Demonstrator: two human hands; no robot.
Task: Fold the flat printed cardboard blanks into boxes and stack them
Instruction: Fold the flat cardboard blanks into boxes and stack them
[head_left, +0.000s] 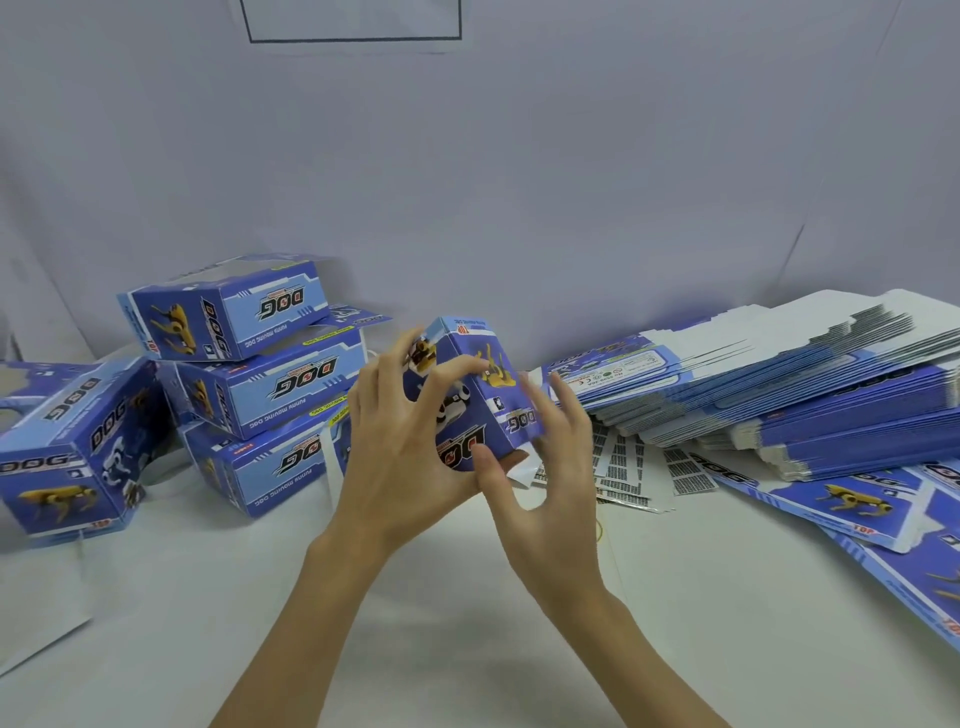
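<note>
A blue printed box (480, 379) with yellow and white robot dogs stands on end above the white table, held between both hands. My left hand (402, 447) cups its left face, fingers curled over the print. My right hand (545, 457) holds the lower right corner, thumb under the bottom edge where a white flap (519, 475) sticks out. To the left, three folded boxes (265, 374) lie stacked. Another folded box (78, 452) lies at the far left. A thick pile of flat blanks (789, 395) fills the right side.
Loose flat blanks (857, 504) lie along the right front edge of the table. Small white sheets with dark grid print (634, 475) lie under the pile. A pale wall rises behind. The white tabletop (363, 597) stretches in front of me.
</note>
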